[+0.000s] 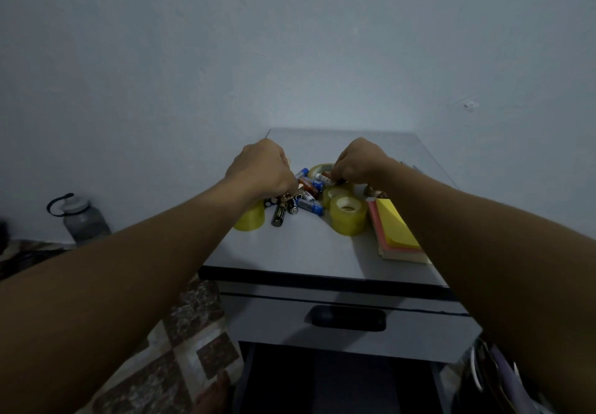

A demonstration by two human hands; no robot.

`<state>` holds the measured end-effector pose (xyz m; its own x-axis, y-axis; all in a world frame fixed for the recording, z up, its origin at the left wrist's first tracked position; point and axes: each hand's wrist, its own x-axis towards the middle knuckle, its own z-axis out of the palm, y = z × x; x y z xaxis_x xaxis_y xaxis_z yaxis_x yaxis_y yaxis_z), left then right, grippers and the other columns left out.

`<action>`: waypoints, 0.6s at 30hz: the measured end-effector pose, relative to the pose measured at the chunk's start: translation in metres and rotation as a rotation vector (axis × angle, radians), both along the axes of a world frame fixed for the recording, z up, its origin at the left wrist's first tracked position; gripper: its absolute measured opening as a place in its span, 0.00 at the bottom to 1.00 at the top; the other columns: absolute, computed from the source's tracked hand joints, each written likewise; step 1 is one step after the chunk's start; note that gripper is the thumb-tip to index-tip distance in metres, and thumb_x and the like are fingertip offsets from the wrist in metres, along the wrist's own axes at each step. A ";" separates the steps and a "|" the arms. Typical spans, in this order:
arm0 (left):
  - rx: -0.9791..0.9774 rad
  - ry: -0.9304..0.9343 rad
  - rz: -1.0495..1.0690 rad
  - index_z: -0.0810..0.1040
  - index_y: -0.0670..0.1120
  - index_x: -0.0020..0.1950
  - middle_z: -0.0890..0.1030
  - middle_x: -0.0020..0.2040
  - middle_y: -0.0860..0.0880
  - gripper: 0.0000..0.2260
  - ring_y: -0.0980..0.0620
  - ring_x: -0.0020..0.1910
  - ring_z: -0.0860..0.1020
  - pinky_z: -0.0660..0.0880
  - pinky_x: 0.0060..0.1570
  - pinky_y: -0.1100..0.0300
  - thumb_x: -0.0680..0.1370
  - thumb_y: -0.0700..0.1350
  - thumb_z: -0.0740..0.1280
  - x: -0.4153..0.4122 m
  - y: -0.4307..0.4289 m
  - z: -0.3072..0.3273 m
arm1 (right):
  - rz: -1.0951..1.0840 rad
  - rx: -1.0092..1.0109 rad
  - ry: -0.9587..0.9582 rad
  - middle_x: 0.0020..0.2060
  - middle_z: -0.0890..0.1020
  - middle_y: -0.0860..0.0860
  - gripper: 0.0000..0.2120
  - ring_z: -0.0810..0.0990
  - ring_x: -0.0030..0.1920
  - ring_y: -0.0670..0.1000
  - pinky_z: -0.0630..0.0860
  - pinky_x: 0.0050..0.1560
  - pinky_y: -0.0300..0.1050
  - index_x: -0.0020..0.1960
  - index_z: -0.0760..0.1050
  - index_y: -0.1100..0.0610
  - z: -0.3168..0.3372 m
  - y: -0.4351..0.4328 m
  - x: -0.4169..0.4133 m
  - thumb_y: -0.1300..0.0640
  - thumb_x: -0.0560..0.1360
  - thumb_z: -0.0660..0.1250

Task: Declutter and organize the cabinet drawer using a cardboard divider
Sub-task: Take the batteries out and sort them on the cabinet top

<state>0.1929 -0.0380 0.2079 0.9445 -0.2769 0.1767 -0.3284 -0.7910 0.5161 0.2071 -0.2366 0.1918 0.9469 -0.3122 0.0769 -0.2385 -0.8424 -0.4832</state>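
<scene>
A pile of several batteries lies on top of a grey cabinet. Yellowish tape rolls stand around it: one at the front right, one under my left wrist, one behind the pile. My left hand is curled down over the left side of the pile, its fingers on batteries. My right hand pinches a battery at the back of the pile. The drawer with its black handle is closed. No cardboard divider shows.
A stack of yellow and pink sticky notes lies on the right part of the cabinet top, partly under my right forearm. A grey water bottle stands on the floor at the left by the wall. Patterned floor covering lies beside the cabinet.
</scene>
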 end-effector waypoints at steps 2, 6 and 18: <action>0.009 0.002 0.004 0.81 0.45 0.43 0.83 0.57 0.46 0.12 0.47 0.53 0.81 0.80 0.53 0.49 0.65 0.46 0.80 -0.001 -0.001 0.000 | 0.000 -0.009 0.001 0.49 0.85 0.58 0.16 0.83 0.50 0.56 0.81 0.47 0.47 0.54 0.82 0.63 0.001 -0.001 -0.001 0.53 0.71 0.75; 0.000 0.003 0.011 0.82 0.44 0.42 0.84 0.53 0.46 0.12 0.47 0.52 0.82 0.81 0.52 0.48 0.64 0.46 0.80 -0.002 -0.001 -0.002 | -0.007 0.008 -0.038 0.49 0.85 0.58 0.16 0.83 0.50 0.56 0.82 0.53 0.54 0.53 0.82 0.64 0.007 -0.002 -0.005 0.54 0.71 0.75; -0.338 -0.040 0.041 0.82 0.46 0.44 0.83 0.44 0.49 0.02 0.49 0.45 0.81 0.77 0.45 0.56 0.73 0.44 0.71 -0.042 0.036 0.027 | 0.052 0.183 -0.328 0.45 0.85 0.52 0.06 0.78 0.37 0.44 0.70 0.32 0.34 0.48 0.84 0.58 0.057 0.010 -0.100 0.61 0.73 0.70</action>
